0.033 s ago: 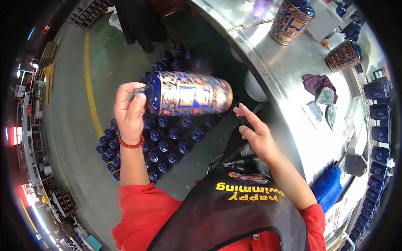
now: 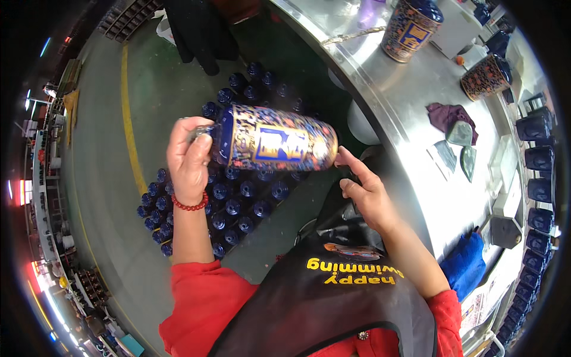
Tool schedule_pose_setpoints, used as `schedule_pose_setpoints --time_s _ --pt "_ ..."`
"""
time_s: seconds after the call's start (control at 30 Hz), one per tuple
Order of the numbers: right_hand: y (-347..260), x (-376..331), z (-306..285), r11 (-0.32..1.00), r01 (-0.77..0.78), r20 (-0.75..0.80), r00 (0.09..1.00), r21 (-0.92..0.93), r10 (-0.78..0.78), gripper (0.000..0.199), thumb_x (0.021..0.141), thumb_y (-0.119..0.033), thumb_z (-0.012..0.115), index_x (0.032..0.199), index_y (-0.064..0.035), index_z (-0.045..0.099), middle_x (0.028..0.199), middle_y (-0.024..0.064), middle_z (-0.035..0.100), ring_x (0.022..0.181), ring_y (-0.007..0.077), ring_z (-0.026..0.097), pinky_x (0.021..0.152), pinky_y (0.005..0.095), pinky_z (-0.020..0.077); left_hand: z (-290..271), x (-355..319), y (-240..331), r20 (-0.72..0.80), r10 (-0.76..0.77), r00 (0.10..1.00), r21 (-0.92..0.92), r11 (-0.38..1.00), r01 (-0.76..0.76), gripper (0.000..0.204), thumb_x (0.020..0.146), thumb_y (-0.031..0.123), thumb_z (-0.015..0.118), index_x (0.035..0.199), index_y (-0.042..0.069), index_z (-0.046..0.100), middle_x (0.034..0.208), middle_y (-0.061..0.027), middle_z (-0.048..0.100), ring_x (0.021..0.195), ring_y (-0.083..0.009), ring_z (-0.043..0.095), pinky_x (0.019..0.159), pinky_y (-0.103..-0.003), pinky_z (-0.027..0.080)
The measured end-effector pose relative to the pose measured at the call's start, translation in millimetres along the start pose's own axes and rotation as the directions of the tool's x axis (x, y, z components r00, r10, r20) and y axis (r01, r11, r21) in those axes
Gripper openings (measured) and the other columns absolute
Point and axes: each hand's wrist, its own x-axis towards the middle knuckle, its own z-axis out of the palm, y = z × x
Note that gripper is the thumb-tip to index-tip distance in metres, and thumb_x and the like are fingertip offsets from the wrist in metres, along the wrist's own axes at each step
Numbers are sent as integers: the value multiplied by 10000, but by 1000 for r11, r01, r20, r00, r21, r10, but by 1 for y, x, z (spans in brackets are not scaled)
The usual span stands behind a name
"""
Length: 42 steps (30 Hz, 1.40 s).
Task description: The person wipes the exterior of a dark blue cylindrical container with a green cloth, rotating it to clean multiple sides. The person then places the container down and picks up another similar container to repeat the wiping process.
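Observation:
A dark blue bottle [image 2: 282, 138] with a colourful floral wrap and a gold-edged blue label lies level in the air in front of me. My left hand [image 2: 190, 152] is closed round its narrow neck, and a red bead bracelet circles that wrist. At the base end of the bottle is my right hand [image 2: 370, 193], fingers stretched and apart. Its index fingertip is at the rim of the base; I cannot tell if it touches. The neck is mostly hidden by my left fingers.
Many dark blue bottles [image 2: 246, 189] stand in rows on the floor below. On the metal table [image 2: 410, 149] are a patterned bottle [image 2: 410, 33], another one [image 2: 486, 77], a dark purple cloth [image 2: 443, 118] and a blue cloth [image 2: 464, 266]. Blue bottles [image 2: 540, 190] line the right side.
The bottle and my left hand have shifted slightly to the right, and the bottle's base has come closer to my right fingertips. The label has turned to face me a little more.

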Motion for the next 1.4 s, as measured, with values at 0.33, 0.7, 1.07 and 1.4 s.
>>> schedule_pose_setpoints --time_s 0.33,0.7,1.07,1.4 --pt "16 -92 -27 994 -55 129 991 98 42 562 923 15 560 1478 -24 481 1358 17 536 972 97 545 843 241 472 39 -42 3 249 -101 963 -70 990 122 241 994 221 639 1161 48 621 796 97 533 641 29 397 550 -157 290" --pt "15 -122 -43 996 86 132 988 -19 -83 549 927 -22 563 1470 -26 486 1343 20 487 1106 120 500 894 263 451 58 -51 6 309 -133 942 -59 986 159 269 1001 266 638 1187 74 617 800 99 555 646 30 425 547 -151 315" --pt "2 -129 -41 967 -193 103 979 167 178 548 915 -59 579 1458 -109 518 1001 -2 618 791 55 543 602 181 397 61 -52 17 321 -211 923 24 976 214 308 986 340 675 1127 71 626 762 82 561 576 21 416 499 -157 305" --pt "7 -120 -38 958 -249 103 966 140 236 580 888 -8 550 1464 -66 505 1020 13 638 778 55 553 576 167 404 61 -51 15 300 -264 917 89 964 249 305 976 365 685 1053 75 634 740 82 552 564 14 403 492 -162 298"
